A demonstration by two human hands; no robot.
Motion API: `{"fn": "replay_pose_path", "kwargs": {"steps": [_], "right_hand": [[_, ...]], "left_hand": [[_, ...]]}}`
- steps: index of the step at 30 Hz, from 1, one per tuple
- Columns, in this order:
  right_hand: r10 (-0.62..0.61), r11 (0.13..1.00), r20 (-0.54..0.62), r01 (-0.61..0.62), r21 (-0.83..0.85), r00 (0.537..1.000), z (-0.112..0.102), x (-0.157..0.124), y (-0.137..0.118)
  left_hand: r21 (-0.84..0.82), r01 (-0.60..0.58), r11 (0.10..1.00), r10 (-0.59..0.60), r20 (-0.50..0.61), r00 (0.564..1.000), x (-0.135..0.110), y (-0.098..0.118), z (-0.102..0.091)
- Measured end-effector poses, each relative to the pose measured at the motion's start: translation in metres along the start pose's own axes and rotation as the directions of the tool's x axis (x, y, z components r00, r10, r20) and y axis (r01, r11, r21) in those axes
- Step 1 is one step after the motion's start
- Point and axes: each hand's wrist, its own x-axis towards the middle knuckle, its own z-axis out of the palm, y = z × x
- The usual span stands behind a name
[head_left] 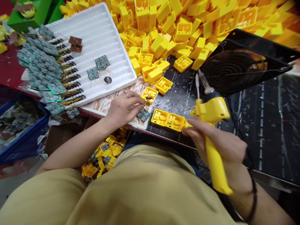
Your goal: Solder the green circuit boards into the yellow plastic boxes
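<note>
Left hand (pixel 122 109) fingers pinch a small circuit board (pixel 143 115) lying just right of them; right hand (pixel 220 147) grips the soldering iron (pixel 212 131), tip pointing away.

A yellow soldering iron (pixel 212 131) with a silver tip was held in the right hand (pixel 222 145). A green circuit board (pixel 143 115) was seen under the left hand (pixel 123 107), yellow casings (pixel 168 118) between both hands. Beyond the left hand, a white ribbed tray (pixel 103 34) was laid with green boards. A black grilled fan (pixel 234 67) was seen above the right hand.
</note>
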Motion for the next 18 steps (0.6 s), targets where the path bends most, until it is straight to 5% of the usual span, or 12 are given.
{"fn": "replay_pose_path", "kwargs": {"steps": [5, 10, 14, 18], "right_hand": [[-0.032, 0.999, 0.084, 0.029, 0.036, 0.996, 0.041, 0.012, -0.001], [0.027, 1.0, 0.078, -0.026, -0.016, 0.997, 0.055, 0.012, 0.001], [0.009, 1.0, 0.044, -0.009, -0.016, 0.999, 0.041, 0.014, 0.002], [0.047, 0.998, -0.032, -0.045, 0.05, 0.998, -0.008, 0.004, -0.002]], "left_hand": [[0.283, -0.326, 0.902, 0.319, 0.073, 0.945, -0.004, 0.006, -0.014], [0.217, -0.626, 0.749, 0.542, 0.342, 0.768, 0.007, 0.013, -0.011], [0.172, -0.497, 0.85, 0.418, 0.355, 0.837, 0.019, 0.016, 0.001], [0.044, -0.255, 0.966, 0.22, 0.377, 0.9, 0.027, 0.019, 0.006]]}}
